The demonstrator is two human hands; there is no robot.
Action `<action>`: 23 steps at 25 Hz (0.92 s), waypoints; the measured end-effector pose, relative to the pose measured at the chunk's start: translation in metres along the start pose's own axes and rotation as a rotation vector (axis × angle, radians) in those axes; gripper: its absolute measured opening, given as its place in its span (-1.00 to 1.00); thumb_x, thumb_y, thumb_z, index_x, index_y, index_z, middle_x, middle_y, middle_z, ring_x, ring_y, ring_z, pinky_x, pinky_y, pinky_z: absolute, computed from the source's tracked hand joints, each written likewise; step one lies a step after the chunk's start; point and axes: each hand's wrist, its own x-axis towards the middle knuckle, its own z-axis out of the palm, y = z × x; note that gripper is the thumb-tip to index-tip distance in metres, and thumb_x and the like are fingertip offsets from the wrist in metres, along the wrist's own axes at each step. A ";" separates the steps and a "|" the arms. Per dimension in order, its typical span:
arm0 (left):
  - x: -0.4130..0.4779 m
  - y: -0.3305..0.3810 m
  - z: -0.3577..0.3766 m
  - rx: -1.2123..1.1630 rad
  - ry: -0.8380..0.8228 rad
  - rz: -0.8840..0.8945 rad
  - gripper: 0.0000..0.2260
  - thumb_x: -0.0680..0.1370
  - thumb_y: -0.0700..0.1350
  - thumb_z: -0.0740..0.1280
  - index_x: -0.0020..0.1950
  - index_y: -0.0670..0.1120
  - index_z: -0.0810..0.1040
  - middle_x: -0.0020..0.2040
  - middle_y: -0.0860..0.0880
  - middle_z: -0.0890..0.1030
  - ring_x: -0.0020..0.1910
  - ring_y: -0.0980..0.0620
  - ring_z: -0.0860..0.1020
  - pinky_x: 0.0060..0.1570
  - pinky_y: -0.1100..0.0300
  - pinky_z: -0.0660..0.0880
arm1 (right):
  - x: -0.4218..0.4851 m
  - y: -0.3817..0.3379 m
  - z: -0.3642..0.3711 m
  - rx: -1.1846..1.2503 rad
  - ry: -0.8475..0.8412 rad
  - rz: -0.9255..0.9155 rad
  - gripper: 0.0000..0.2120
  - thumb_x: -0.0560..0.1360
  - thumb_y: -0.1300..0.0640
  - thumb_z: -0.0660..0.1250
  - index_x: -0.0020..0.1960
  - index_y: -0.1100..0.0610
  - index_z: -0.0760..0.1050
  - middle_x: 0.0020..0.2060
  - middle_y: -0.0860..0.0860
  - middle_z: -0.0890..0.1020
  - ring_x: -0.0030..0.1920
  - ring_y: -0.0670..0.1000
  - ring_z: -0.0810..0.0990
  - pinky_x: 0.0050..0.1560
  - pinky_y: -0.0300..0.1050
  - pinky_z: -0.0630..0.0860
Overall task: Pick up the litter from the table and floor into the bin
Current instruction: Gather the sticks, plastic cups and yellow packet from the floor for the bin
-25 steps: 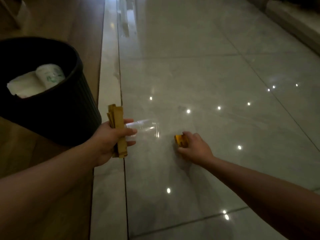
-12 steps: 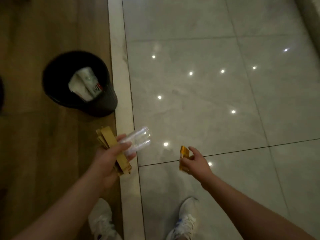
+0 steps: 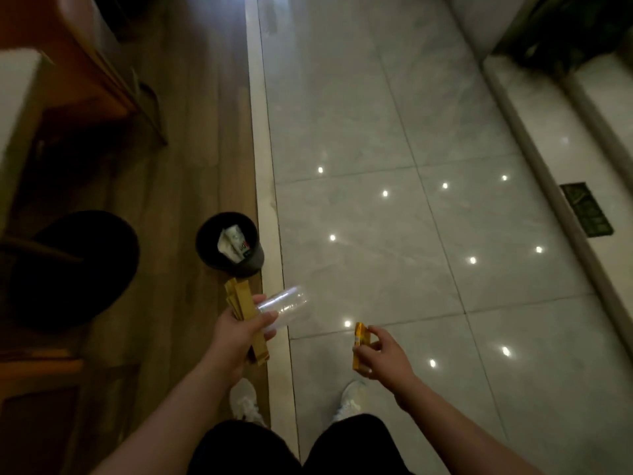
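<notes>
Person standing with litter in both hands; the bin (image 3: 252, 261) sits on the wooden floor just ahead of the left hand (image 3: 239, 332)
The left grip is clamped on brown paper strips (image 3: 239, 298) and a clear cup (image 3: 286, 303) lying sideways. The right hand (image 3: 385, 354), farther from the bin, pinches an upright yellow packet (image 3: 359, 337). A dark round stool (image 3: 68, 269) stands off to the left, out of the way

No writing can be read: print on the wrapper (image 3: 237, 245) in the bin (image 3: 254, 260) and marks on the dark floor plaque (image 3: 586, 210) are blurred.
</notes>
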 end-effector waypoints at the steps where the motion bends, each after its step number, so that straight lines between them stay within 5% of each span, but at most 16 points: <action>1: -0.015 0.004 0.006 -0.025 -0.001 0.016 -0.65 0.44 -0.25 0.46 0.21 -0.07 0.57 0.18 -0.23 0.60 0.05 -0.22 0.64 -0.11 0.01 0.61 | -0.013 -0.006 -0.011 0.031 -0.003 -0.009 -0.52 0.46 0.16 0.42 0.36 0.05 0.41 -0.09 0.13 0.59 -0.12 0.11 0.66 -0.01 0.16 0.67; 8: -0.056 0.020 0.027 -0.214 0.036 0.112 -0.63 0.39 -0.19 0.51 0.17 -0.04 0.58 0.14 -0.22 0.63 0.00 -0.20 0.67 -0.08 -0.04 0.64 | -0.034 -0.058 -0.073 -0.019 -0.004 -0.068 -0.56 0.45 0.14 0.41 0.30 0.01 0.44 -0.03 0.16 0.61 -0.03 0.20 0.67 0.01 0.28 0.64; 13: -0.024 0.055 0.028 -0.315 0.099 0.115 -0.68 0.45 -0.20 0.46 0.18 0.00 0.58 0.11 -0.16 0.66 -0.06 -0.14 0.67 -0.21 0.03 0.57 | 0.003 -0.128 -0.075 -0.136 -0.062 -0.108 -0.48 0.46 0.09 0.41 0.39 0.00 0.37 0.01 0.12 0.62 -0.03 0.12 0.68 -0.04 0.10 0.68; 23: 0.089 0.154 -0.008 -0.491 0.112 0.062 -0.63 0.44 -0.18 0.48 0.23 0.00 0.57 0.14 -0.17 0.65 -0.01 -0.17 0.65 -0.12 -0.01 0.55 | 0.090 -0.305 -0.042 -0.420 -0.073 -0.109 -0.45 0.46 0.07 0.43 0.41 0.01 0.35 -0.01 0.10 0.62 -0.06 0.08 0.68 -0.12 -0.01 0.64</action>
